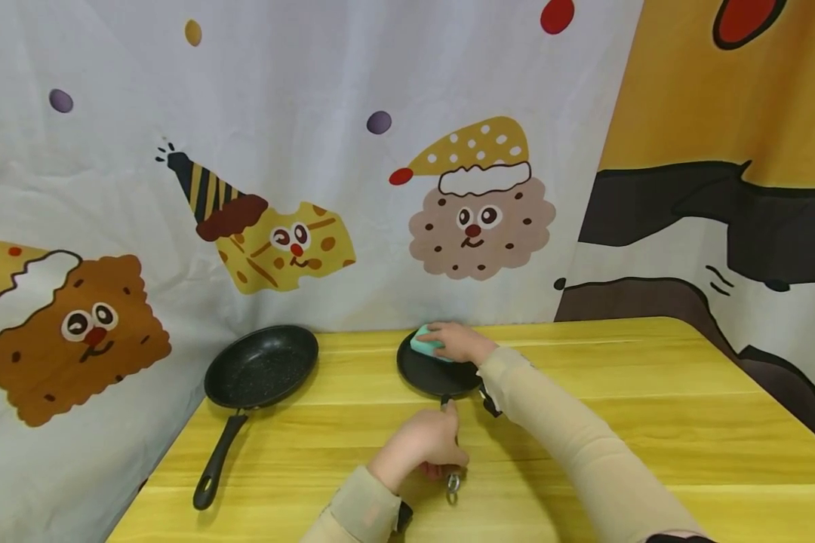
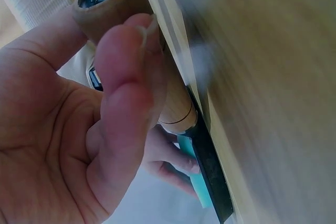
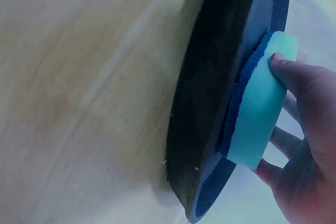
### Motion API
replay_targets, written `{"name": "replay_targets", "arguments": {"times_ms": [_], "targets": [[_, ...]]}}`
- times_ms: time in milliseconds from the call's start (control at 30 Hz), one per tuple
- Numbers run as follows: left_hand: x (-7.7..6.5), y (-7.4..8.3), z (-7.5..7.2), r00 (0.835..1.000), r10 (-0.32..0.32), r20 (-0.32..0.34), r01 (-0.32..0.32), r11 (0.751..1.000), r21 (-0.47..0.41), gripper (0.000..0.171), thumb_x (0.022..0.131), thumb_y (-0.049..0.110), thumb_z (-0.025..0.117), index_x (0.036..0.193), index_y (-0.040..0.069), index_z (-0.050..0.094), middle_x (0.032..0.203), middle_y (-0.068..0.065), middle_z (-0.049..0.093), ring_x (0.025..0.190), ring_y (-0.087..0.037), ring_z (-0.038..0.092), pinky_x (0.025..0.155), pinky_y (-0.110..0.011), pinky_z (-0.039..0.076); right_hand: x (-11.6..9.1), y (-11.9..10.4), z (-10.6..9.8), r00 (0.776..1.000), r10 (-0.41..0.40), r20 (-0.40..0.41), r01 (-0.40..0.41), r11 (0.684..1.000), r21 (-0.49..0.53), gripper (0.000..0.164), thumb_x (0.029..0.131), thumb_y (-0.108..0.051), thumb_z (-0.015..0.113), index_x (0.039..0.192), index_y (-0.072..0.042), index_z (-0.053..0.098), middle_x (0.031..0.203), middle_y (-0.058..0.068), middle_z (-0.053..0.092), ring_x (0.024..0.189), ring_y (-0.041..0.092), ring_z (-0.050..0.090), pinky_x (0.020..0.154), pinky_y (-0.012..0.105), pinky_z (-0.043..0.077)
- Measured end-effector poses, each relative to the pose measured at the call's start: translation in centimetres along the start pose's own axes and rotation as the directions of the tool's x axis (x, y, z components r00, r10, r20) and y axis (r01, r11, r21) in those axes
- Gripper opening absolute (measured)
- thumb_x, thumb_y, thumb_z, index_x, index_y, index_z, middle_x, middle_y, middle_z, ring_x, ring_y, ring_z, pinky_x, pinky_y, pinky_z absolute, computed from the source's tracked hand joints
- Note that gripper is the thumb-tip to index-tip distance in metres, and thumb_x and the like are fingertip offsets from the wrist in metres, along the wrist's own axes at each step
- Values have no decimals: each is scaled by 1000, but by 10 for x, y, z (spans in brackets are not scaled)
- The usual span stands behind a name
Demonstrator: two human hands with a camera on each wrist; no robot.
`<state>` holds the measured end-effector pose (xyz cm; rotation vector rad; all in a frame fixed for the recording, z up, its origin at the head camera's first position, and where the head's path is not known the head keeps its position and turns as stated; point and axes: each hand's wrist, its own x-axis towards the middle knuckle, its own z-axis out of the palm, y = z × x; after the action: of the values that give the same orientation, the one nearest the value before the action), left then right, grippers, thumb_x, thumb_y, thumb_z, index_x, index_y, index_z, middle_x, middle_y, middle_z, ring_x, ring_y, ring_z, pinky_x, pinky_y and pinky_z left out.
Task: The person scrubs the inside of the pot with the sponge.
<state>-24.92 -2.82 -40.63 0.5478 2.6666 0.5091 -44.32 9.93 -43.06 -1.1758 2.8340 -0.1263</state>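
In the head view, your right grip [image 1: 456,341] holds a turquoise sponge [image 1: 422,345] against the inside of the small black pan [image 1: 426,377], which sits on the desk [image 1: 618,422] close to the cloth backdrop [image 1: 299,90]. Your left grip [image 1: 426,440] is clasped on the near side of that pan, with a metal ring [image 1: 453,486] showing below it, probably to keep the pan from sliding or turning under the sponge. The large black pan [image 1: 261,369] lies well apart to your left, its black handle [image 1: 219,464] towards you, likely so it is out of the way but easy to reach. The left wrist view shows your left fingers curled round the small pan's wooden handle [image 2: 177,109], the ring at its end; that hold presumably gives you leverage. In the right wrist view, you pinch the sponge between thumb and fingers, its dark blue rough layer [image 3: 242,90] facing the pan, which suggests the scouring side is chosen for the surface. You can read no brand, label or writing; the backdrop shows only cartoon snacks in party hats.
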Motion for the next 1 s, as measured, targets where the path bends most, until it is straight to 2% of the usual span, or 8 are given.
{"name": "replay_targets", "arguments": {"times_ms": [300, 567, 800, 1000], "targets": [[-1, 0, -2, 1000, -2, -10, 2, 999, -32, 90, 82, 21, 72, 150, -8, 21, 45, -1, 57, 39, -19, 60, 36, -29, 46, -3, 8, -2, 999, 32, -36, -31, 999, 9, 50, 96, -18, 62, 145, -15, 49, 149, 19, 37, 133, 38, 40, 104, 48, 39], [-2, 0, -3, 1000, 4, -15, -4, 999, -36, 90, 82, 20, 72, 150, -9, 21, 44, 0, 57, 37, -17, 58, 36, -28, 46, -14, 17, -2, 996, 88, -30, -88, 996, 23, 50, 97, -20, 61, 145, -16, 48, 150, 19, 36, 135, 38, 37, 106, 50, 37], [-3, 1, -3, 1000, 3, 3, -3, 999, -35, 89, 84, 22, 71, 151, -7, 21, 45, -1, 58, 37, -18, 58, 36, -29, 46, -22, 18, 0, 997, 49, -67, -46, 998, 42, 49, 96, -17, 63, 143, -12, 50, 148, 22, 39, 134, 40, 38, 105, 51, 37], [-3, -1, 0, 1000, 7, 1, -7, 999, -39, 89, 84, 22, 72, 151, -6, 21, 45, -1, 58, 38, -19, 59, 34, -28, 44, -28, 19, 0, 999, 28, -46, -26, 999, 44, 48, 95, -19, 64, 142, -14, 52, 147, 19, 41, 136, 36, 36, 106, 50, 36]]}}
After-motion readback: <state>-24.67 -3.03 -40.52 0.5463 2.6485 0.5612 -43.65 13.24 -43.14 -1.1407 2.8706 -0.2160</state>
